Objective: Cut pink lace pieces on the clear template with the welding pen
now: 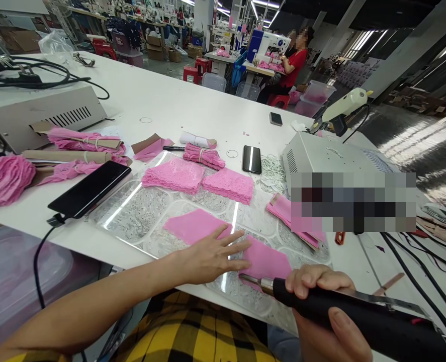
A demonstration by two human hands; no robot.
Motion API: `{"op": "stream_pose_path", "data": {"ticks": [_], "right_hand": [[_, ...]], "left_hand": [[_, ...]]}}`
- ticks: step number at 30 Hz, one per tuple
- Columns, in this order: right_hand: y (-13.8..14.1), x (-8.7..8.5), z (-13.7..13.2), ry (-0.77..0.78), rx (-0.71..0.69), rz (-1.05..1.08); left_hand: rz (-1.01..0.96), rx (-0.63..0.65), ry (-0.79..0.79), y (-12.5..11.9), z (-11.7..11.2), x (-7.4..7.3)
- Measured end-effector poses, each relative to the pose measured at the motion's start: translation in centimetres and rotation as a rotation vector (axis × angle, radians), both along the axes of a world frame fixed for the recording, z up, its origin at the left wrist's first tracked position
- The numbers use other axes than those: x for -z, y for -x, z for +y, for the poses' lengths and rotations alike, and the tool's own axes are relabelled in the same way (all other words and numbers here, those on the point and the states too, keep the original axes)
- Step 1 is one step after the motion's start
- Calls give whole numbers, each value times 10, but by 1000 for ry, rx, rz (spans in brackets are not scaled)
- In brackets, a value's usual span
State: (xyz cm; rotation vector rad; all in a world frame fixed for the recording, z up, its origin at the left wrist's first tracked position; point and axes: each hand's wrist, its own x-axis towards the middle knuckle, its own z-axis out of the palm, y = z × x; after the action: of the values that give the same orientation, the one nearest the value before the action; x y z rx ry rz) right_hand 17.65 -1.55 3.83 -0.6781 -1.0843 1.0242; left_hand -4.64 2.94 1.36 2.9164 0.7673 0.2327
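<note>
The right hand (315, 329) is clenching one black-handled tool (369, 314), whose long axis is slanting from lower right up leftward, its metal tip pointing toward the left hand (207, 259) and lying just below those fingertips, at the near edge of one of two flat pink pieces (270, 259). The left fingers are spreading, grasping nothing, resting across both pieces. Two lace stacks (173, 176) are sitting just beyond them.

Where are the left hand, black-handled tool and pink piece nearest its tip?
Left hand (208, 257): head view, back of hand.
Black-handled tool (390, 322): head view, handle.
Pink piece (268, 256): head view, middle of flat face.
</note>
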Motion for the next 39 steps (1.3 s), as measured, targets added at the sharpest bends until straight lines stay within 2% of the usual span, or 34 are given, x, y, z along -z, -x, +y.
{"op": "stream_pose_path", "data": {"ticks": [8, 12, 16, 19, 22, 25, 32, 39], "right_hand": [[0, 1, -1, 1, -29, -19], [1, -3, 2, -8, 10, 2], [5, -9, 2, -9, 41, 49], [10, -9, 2, 8, 44, 75], [18, -6, 5, -13, -3, 80], [26, -4, 7, -18, -48, 78], [41, -3, 7, 12, -100, 46], [42, -1, 8, 47, -148, 35]], "left_hand": [[-1, 8, 20, -1, 0, 0], [9, -2, 87, 4, 5, -9], [-42, -93, 154, 27, 9, -26], [-76, -127, 178, 52, 7, -31], [-41, -126, 182, 74, 0, -26], [7, -127, 160, 84, -5, -16], [-28, -140, 57, 91, -9, 2], [-36, -147, -68, 93, -11, 9]]}}
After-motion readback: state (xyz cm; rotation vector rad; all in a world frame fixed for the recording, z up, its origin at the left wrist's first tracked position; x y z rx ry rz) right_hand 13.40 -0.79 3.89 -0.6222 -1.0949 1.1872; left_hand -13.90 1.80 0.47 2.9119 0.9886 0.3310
